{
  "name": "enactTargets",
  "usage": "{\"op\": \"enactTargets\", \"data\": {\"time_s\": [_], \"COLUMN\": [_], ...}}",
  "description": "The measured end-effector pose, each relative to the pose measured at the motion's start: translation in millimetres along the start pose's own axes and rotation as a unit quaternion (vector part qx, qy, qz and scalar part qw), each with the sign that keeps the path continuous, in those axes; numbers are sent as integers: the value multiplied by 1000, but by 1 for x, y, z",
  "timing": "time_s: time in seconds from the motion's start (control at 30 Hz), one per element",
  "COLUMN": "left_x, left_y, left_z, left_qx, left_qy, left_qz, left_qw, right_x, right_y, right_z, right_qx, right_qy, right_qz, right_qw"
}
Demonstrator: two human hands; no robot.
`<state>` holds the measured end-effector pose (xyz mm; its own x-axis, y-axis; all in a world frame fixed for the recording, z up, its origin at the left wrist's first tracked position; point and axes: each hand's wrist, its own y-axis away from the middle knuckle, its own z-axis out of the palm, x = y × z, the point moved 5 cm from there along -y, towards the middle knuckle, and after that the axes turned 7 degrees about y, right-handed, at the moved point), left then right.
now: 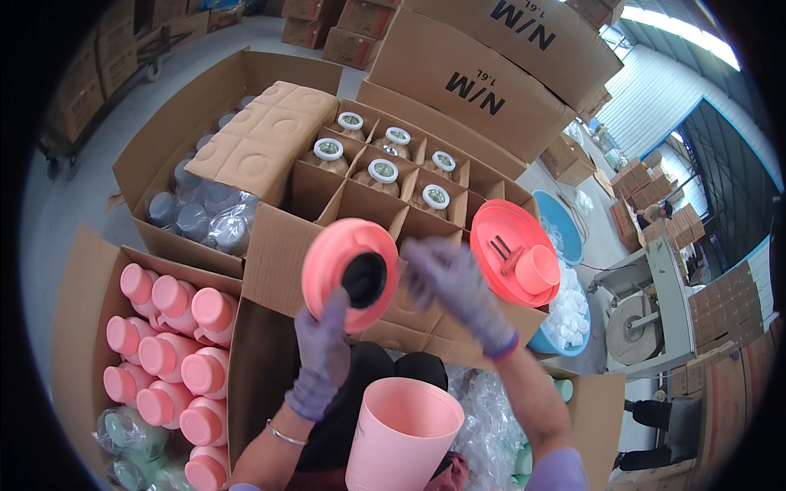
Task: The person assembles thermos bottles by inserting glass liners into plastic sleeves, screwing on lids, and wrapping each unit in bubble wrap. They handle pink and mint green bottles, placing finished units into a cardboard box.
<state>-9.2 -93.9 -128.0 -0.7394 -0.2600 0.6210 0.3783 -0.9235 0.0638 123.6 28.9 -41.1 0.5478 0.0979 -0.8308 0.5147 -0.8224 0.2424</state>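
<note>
My left hand [322,344], in a grey-purple glove, grips a round pink plastic part [321,274] with a black disc [364,280] in its middle. I hold it up and tilted, so its round face shows. To the right of it, my gloved right hand [449,282] is raised, its fingers blurred by motion. Whether anything is between them I cannot make out. An open pink plastic flask body [401,434] stands between my legs, its mouth upward. Neither hand touches it.
Ahead, a divided carton holds silvery glass liners [382,172] with white rims. A pink basin [483,233] carries a pink cup [538,268] and a small red-and-black tool [509,260]. Pink flasks [160,356] fill a carton at left. White plastic pieces [566,319] lie in a blue tub.
</note>
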Motion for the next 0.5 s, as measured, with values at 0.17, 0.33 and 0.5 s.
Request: {"op": "enactTargets", "data": {"time_s": [0.17, 0.33, 0.5], "left_x": [-26, -33, -34], "left_y": [-50, -50, -43], "left_z": [22, 20, 26], "left_qx": [-84, -62, -56], "left_qy": [152, 24, 20], "left_qz": [-145, -238, -257], "left_qw": [974, 969, 965], "right_x": [29, 88, 43], "right_y": [-148, -216, -191], "right_z": [-83, -87, -128], "right_qx": [229, 120, 165], "right_qy": [490, 539, 505], "right_qz": [-149, 6, -56], "right_qw": [828, 834, 845]}}
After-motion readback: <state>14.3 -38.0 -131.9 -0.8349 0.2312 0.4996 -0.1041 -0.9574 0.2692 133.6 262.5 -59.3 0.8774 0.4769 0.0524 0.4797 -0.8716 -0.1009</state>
